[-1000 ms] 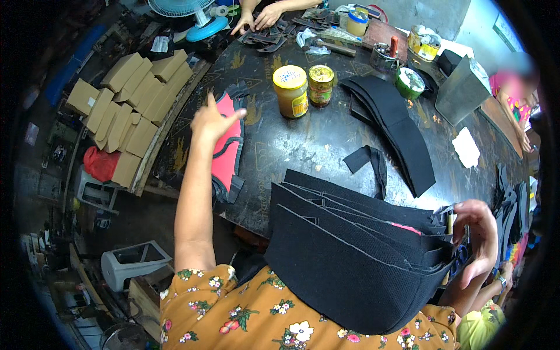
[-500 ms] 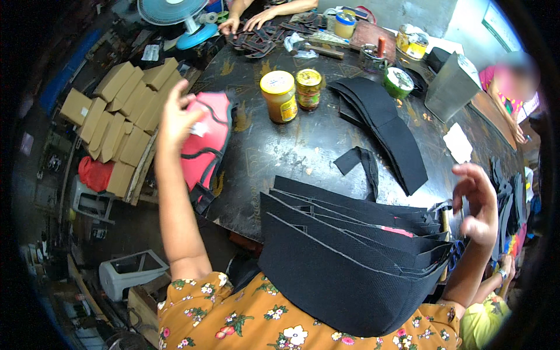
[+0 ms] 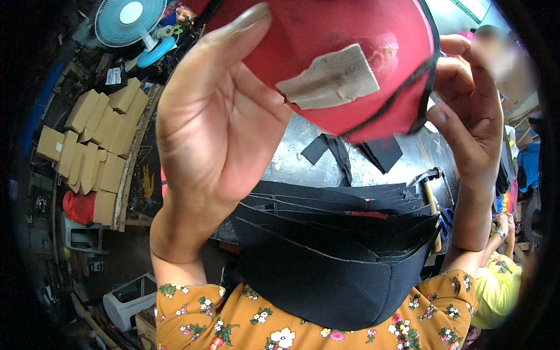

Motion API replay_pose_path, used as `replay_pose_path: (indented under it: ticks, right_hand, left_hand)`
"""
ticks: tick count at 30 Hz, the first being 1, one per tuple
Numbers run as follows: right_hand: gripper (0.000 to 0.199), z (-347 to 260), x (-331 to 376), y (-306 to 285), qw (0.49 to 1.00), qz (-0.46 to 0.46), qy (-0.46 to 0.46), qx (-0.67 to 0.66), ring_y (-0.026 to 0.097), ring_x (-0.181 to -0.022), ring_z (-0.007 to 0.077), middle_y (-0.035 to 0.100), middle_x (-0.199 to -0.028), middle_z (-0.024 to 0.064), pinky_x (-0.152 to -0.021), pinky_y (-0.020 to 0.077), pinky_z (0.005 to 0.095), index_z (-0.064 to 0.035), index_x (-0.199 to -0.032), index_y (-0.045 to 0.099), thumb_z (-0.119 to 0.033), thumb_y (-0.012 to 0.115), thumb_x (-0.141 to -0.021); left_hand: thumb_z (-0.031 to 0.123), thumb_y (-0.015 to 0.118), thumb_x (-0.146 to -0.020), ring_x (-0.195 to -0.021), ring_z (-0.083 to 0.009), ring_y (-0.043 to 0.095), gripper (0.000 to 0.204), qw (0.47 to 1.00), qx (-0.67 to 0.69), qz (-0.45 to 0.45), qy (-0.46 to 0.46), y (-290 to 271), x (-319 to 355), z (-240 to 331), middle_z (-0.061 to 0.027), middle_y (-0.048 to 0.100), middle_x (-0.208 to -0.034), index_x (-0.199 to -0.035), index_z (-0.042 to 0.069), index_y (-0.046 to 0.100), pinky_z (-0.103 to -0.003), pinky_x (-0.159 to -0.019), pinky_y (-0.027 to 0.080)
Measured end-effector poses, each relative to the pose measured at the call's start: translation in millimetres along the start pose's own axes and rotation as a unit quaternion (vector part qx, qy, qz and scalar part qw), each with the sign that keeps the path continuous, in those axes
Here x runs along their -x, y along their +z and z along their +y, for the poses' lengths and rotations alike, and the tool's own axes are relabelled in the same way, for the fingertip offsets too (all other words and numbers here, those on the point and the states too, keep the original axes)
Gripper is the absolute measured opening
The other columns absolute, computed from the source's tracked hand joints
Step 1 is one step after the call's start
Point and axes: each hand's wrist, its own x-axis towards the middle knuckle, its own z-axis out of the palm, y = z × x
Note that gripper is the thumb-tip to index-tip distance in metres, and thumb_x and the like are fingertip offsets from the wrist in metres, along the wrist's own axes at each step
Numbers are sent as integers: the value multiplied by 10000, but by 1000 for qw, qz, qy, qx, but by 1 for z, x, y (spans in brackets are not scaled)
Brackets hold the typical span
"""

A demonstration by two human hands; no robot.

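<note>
The red piece (image 3: pixel 318 32) was up in the air before the person's face, above the table (image 3: pixel 279 170), with its black edging curving down the right side and a pale patch (image 3: pixel 335 79) on the side I could see. The left hand (image 3: pixel 219 125) had it pinched, thumb across the front and fingers out of sight behind. The right hand (image 3: pixel 466 105) was curled at the opposite edge, thumb and fingertips beside the black trim; I couldn't tell whether they were pressed together on it or only steadying it.

The left side seemed the surer hold. Had that thumb slipped on the smooth-looking red face, the piece could have swung down or dropped onto the stack of black pieces (image 3: pixel 315 262) just below. Those layers were fanned and uneven, leaning against the flowered shirt (image 3: pixel 280 332), so a knock from a forearm might have slid them out of line.

Beside the right forearm, at the stack's end, were a hammer (image 3: pixel 430 195) and blue-handled scissors (image 3: pixel 446 221); a careless drop of that arm could have caught either. Pulling the two hands apart too hard might also have stretched the trim or puckered the patch.
</note>
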Motion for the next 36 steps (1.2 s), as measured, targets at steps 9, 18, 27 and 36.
replay_pose_path:
  ticks: [9,18,27,36]
  right_hand:
    - [220,-10,44,-59,994,39,76,75,628,-898,160,671,-995,77,-829,479,277,43,-1082,653,-64,655,-889]
    - [249,-24,74,-53,936,-335,-17,-108,676,-622,189,715,-866,133,-496,514,290,39,-1124,724,-56,654,-905]
    - [307,-20,99,-32,942,-323,92,8,668,-673,303,682,-832,127,-602,526,379,28,-1080,685,-40,766,-792]
    - [429,131,63,-46,922,-99,337,164,633,-971,155,659,-997,62,-857,511,311,-29,-1197,656,-292,768,-876]
  left_hand:
    - [301,586,-990,-1246,-216,561,561,868,-405,210,196,0,13,-8,-139,586,-1399,-1452,11,452,-429,-1072,405]
    - [-120,791,-732,-776,-290,742,996,913,-331,-209,-118,4,95,40,-242,695,-954,-1500,-92,158,-326,-678,613]
    - [413,887,-716,-1122,-309,630,802,649,-736,-192,10,26,79,23,-202,637,-1236,-1365,57,577,-445,-941,490]
    - [351,752,-817,-1397,-466,371,764,696,-540,-460,-111,21,57,-59,-282,377,-1505,-1484,140,445,-544,-1116,327]
